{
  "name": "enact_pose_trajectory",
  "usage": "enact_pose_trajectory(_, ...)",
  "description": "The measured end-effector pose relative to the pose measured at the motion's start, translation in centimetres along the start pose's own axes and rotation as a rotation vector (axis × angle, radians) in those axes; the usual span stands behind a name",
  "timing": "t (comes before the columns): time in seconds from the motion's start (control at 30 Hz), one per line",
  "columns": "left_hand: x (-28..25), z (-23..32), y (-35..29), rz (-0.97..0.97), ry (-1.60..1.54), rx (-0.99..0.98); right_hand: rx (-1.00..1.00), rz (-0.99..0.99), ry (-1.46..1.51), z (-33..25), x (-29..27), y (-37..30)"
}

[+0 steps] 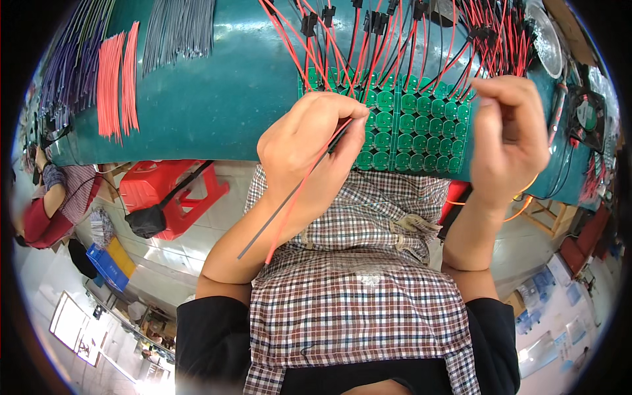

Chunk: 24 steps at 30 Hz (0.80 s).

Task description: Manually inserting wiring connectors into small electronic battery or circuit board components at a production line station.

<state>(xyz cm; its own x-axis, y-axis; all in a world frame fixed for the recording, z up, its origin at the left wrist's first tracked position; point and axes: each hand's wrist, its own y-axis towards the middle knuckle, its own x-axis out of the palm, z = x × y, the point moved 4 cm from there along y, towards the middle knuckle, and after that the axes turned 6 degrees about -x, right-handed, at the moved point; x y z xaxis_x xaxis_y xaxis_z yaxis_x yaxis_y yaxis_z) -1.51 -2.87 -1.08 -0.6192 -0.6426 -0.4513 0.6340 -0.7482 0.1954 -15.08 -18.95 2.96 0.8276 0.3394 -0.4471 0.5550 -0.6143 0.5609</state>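
Note:
My left hand (309,148) is closed in a pinch over the left part of a green circuit board panel (428,125). From its fingers a red wire (283,224) and a dark grey wire (270,222) trail down across my left wrist. Just off the panel's right edge, my right hand (510,138) is raised, fingers curled toward the thumb; anything between them is hidden or too small to make out. Along the panel's far edge stand several red and black wires (359,52) with black plug connectors (376,22).
Bundles of red wires (110,85), grey wires (178,33) and dark purple wires (76,66) lie on the green tabletop (197,112) at left. A small fan (586,117) stands at the right. Below the left table edge is a red stool (171,197); another person (62,197) works at far left.

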Motion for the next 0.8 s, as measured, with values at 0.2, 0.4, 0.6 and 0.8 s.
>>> enact_pose_trajectory(0.2, 0.1, 0.1, 0.2, -0.005, 0.053, 0.026, 0.047, 0.109, -0.145, 3.1, -3.3, 0.7)
enact_pose_trajectory(0.4, 0.2, 0.1, 0.1, 0.002, 0.067, 0.051, 0.299, 0.025, -0.612, 6.0, -4.3, 1.2)
enact_pose_trajectory(0.6, 0.1, 0.2, 0.0, 0.007, 0.107, 0.049, 0.471, -0.107, -0.675, 8.4, -3.7, 1.0)
enact_pose_trajectory(0.8, 0.3, 0.4, 0.4, -0.004, 0.131, 0.061, 0.476, -0.03, -0.706, 7.5, -4.4, 1.3)
